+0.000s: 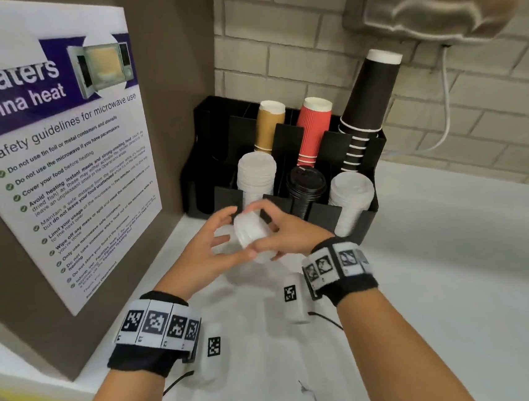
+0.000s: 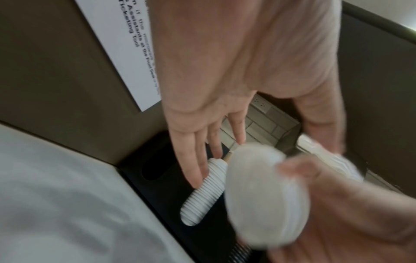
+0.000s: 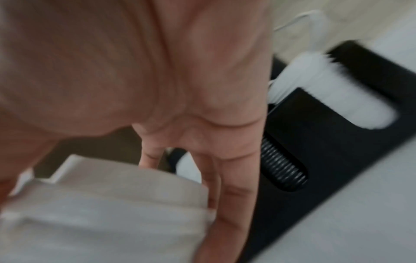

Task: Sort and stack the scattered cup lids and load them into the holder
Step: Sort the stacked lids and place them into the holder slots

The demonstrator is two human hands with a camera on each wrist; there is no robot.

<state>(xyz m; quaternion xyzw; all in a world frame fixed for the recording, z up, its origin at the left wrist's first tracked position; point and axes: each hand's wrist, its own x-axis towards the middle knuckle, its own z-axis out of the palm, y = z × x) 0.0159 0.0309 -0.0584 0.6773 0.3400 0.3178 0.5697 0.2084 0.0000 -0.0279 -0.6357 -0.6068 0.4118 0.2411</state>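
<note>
Microwave safety poster [image 1: 54,149], paper cups [image 1: 313,131]

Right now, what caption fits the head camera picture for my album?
Right hand grips a stack of white lids, left hand open beside it, before the black holder.

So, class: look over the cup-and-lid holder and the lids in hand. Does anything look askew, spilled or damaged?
Nothing looks spilled or damaged. The black holder keeps its lid stacks in their slots. The one oddity: the black cups lean right. The right hand grips a stack of white lids; the left hand is open beside it.
</note>
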